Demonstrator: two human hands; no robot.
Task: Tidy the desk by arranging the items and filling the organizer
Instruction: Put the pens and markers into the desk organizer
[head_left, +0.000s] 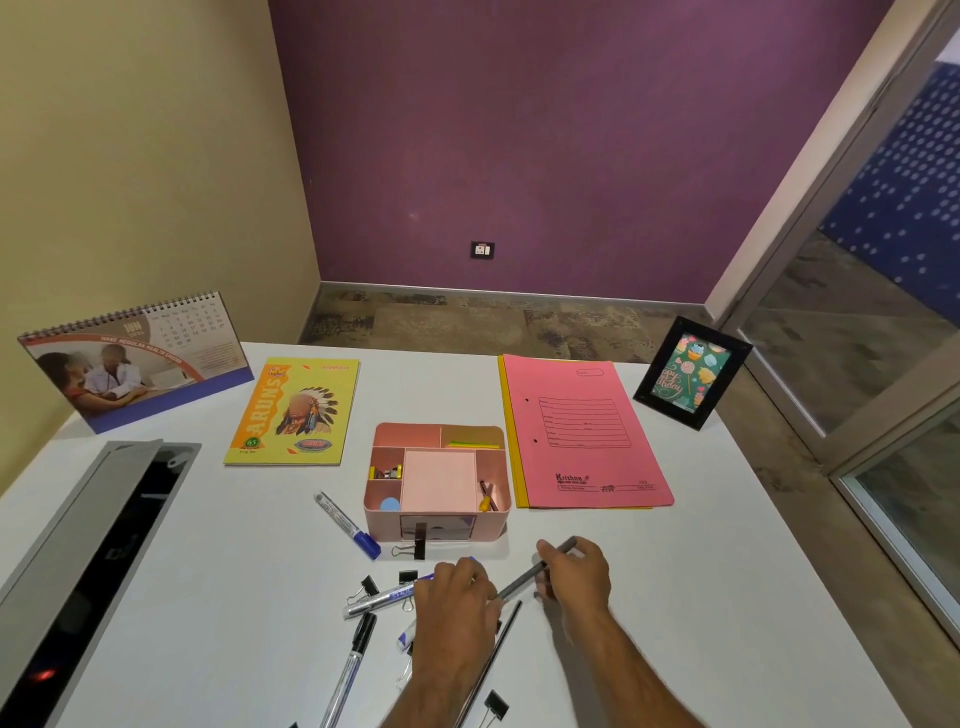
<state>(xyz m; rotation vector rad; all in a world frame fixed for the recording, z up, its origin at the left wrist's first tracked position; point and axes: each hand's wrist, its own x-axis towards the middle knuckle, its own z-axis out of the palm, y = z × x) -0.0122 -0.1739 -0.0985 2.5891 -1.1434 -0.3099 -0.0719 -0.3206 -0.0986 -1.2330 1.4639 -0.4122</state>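
Observation:
A pink desk organizer (436, 530) stands mid-desk with small items in its side compartments. Just in front of it, my right hand (576, 574) grips a grey pencil (524, 578) that slants down to the left. My left hand (457, 597) rests over a silver marker with a blue cap (382, 600); whether it grips the marker is unclear. Another blue-capped marker (347, 525) lies left of the organizer. A clear pen with a black cap (350, 665), a second dark pencil (493, 660) and several black binder clips (370, 586) lie scattered near my hands.
A yellow notebook (293, 410) lies at the back left and a pink folder (582, 431) at the back right. A desk calendar (135, 358) stands far left, a black photo frame (691, 371) far right. An open cable tray (93, 561) runs along the left edge.

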